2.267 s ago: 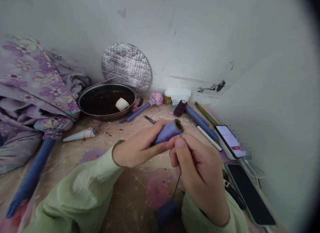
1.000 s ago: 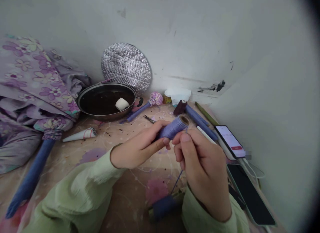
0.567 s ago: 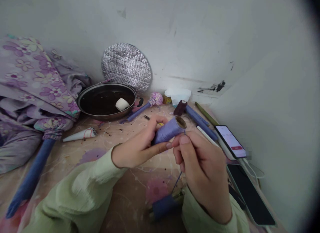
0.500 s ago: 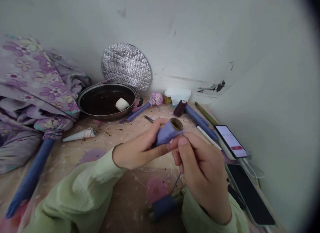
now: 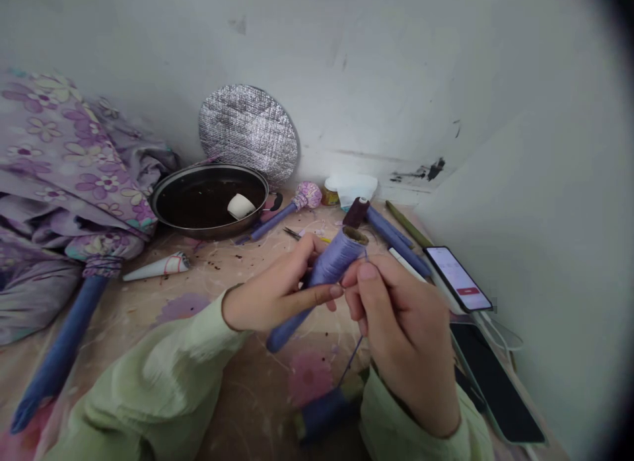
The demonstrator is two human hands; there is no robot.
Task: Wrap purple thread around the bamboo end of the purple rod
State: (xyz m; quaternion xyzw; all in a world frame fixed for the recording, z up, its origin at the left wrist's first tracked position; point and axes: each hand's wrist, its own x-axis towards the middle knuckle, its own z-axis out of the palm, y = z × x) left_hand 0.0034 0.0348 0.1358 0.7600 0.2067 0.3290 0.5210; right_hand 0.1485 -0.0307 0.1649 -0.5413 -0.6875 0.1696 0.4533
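Note:
A tapered tube wound with blue-purple thread (image 5: 334, 259) slants through my left hand (image 5: 280, 283), which is closed around it. Its wide hollow end points up and away; its narrow end shows below my palm. With thumb and forefinger together, my right hand (image 5: 403, 329) pinches a blue thread (image 5: 352, 360) beside the tube's open end. That thread hangs down to a spool of blue thread (image 5: 321, 411) lying near the table's front edge, partly blurred.
A dark pan (image 5: 211, 233) with a white cup (image 5: 241, 207) stands at back left, before a silver round mat (image 5: 250, 134). Around lie a white cone (image 5: 157, 267), a blue-handled cloth-headed stick (image 5: 69, 349), a dark thread cone (image 5: 355, 213), blue rods (image 5: 396, 240) and two phones (image 5: 458, 276).
The tube has tilted and turned in my left hand, so its narrow lower end now shows below the palm. My right hand has shifted slightly and still pinches the thread.

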